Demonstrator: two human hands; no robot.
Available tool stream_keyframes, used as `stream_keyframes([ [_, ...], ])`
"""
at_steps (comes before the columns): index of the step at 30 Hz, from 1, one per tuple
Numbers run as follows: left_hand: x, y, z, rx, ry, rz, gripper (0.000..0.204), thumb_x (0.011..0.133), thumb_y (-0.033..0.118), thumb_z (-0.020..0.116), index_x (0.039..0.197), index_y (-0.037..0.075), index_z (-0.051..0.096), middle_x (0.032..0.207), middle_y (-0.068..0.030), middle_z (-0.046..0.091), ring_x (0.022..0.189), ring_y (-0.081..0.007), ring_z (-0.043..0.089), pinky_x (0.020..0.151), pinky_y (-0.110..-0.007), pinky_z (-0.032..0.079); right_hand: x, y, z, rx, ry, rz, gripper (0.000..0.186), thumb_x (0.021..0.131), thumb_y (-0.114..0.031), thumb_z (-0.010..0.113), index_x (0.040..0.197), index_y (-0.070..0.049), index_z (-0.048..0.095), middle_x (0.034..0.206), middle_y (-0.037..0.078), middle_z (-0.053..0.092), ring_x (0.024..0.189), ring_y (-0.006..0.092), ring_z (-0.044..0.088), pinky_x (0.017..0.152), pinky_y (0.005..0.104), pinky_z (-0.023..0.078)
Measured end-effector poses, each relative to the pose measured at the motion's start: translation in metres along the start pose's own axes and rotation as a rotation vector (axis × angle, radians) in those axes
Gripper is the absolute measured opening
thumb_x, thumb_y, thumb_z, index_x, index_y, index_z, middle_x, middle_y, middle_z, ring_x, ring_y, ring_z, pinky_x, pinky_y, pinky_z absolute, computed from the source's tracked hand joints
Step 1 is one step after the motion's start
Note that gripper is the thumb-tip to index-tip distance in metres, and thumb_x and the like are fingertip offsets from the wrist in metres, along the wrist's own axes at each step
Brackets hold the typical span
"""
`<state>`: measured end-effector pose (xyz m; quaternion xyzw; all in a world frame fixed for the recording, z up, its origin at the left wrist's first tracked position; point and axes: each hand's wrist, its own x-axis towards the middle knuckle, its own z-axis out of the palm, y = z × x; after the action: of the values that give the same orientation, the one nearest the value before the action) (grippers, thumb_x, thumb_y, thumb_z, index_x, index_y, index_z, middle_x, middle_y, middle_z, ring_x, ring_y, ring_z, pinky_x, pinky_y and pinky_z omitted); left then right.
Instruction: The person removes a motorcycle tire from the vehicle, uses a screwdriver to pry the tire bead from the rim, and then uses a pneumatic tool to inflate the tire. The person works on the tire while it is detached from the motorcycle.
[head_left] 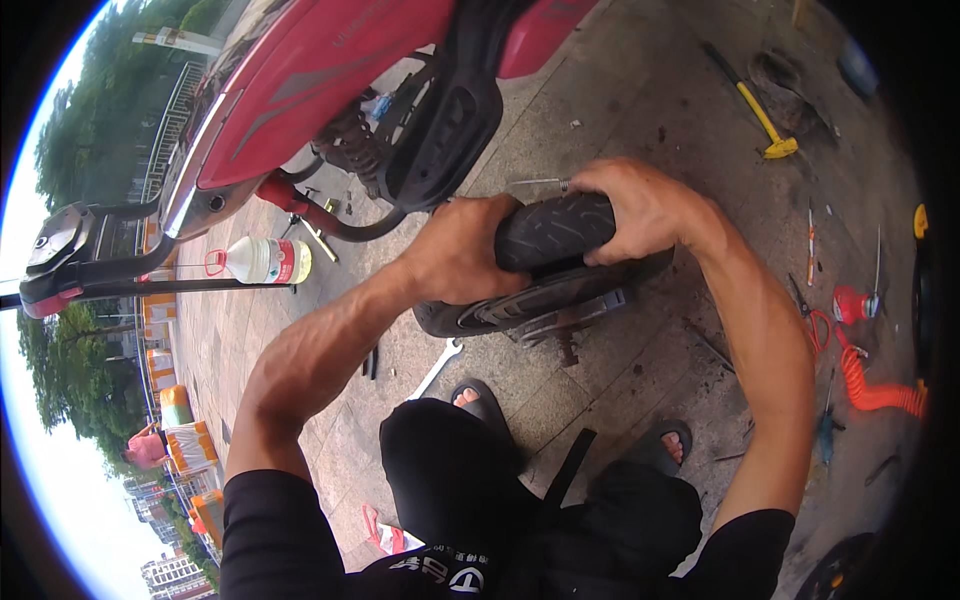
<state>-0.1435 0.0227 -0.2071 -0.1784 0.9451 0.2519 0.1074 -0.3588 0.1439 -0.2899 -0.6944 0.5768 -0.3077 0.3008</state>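
Observation:
A black treaded scooter tyre [555, 230] stands in front of me, seen mostly from above. My left hand [462, 252] is closed around its left side, fingers wrapped over the tread and edge. On the far right side, my right hand [638, 212] grips the tread with thumb and fingers apart around it. Below the tyre shows a metal hub part [570, 325] low near the paving. A thin metal rod with a coiled end [540, 182] shows just beyond my right fingers. How the tyre sits on the rim is hidden.
A tilted red scooter [330, 90] looms at upper left. Beside it is a large bottle of yellowish liquid [268, 262]. A spanner [437, 370] lies near my left foot. To the right are a yellow hammer [767, 120], a screwdriver [811, 242] and a coiled orange hose [872, 393].

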Motion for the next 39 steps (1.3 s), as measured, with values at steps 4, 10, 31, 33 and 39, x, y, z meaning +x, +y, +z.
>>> stream_keyframes([
  [4, -0.001, -0.01, -0.005, -0.055, -0.016, -0.1, 0.054, 0.067, 0.023, 0.083, 0.109, -0.005, 0.067, 0.092, -0.0226, 0.072, 0.088, -0.0344, 0.073, 0.081, -0.04, 0.055, 0.012, 0.007, 0.006, 0.122, -0.01, 0.002, 0.071, 0.058, -0.019, 0.091, 0.119, 0.005, 0.065, 0.108, 0.022, 0.07, 0.101, 0.0334, 0.07, 0.088, 0.0397, 0.055],
  [10, 0.007, 0.001, -0.005, 0.038, -0.02, -0.055, 0.057, 0.065, 0.024, 0.084, 0.111, -0.005, 0.067, 0.093, -0.022, 0.072, 0.086, -0.033, 0.072, 0.082, -0.038, 0.055, -0.007, 0.0, 0.011, 0.067, 0.169, -0.017, 0.077, 0.06, -0.025, 0.093, 0.126, 0.003, 0.063, 0.116, 0.02, 0.069, 0.108, 0.0316, 0.068, 0.094, 0.0392, 0.053],
  [31, 0.022, -0.014, -0.005, 0.168, 0.11, 0.059, 0.074, 0.068, 0.023, 0.087, 0.129, -0.007, 0.059, 0.114, -0.0233, 0.071, 0.101, -0.0301, 0.071, 0.096, -0.039, 0.054, 0.002, 0.043, -0.01, 0.122, 0.033, 0.033, 0.073, 0.06, -0.034, 0.091, 0.118, 0.004, 0.068, 0.11, 0.02, 0.073, 0.101, 0.0291, 0.07, 0.092, 0.0384, 0.054],
  [33, 0.014, -0.017, -0.002, 0.155, 0.101, 0.008, 0.075, 0.066, 0.025, 0.088, 0.128, -0.006, 0.06, 0.112, -0.0233, 0.071, 0.098, -0.0322, 0.072, 0.096, -0.038, 0.055, -0.01, 0.041, -0.013, 0.215, 0.029, 0.039, 0.075, 0.059, -0.033, 0.092, 0.12, 0.004, 0.067, 0.111, 0.019, 0.073, 0.102, 0.0288, 0.07, 0.092, 0.0385, 0.054],
  [39, 0.013, -0.011, -0.002, 0.034, -0.025, -0.075, 0.078, 0.066, 0.018, 0.088, 0.131, -0.009, 0.056, 0.112, -0.0237, 0.07, 0.1, -0.0302, 0.072, 0.094, -0.038, 0.056, -0.029, 0.024, -0.02, -0.051, 0.115, 0.068, 0.08, 0.06, -0.033, 0.092, 0.126, 0.003, 0.064, 0.114, 0.023, 0.07, 0.108, 0.0336, 0.068, 0.094, 0.0389, 0.053],
])
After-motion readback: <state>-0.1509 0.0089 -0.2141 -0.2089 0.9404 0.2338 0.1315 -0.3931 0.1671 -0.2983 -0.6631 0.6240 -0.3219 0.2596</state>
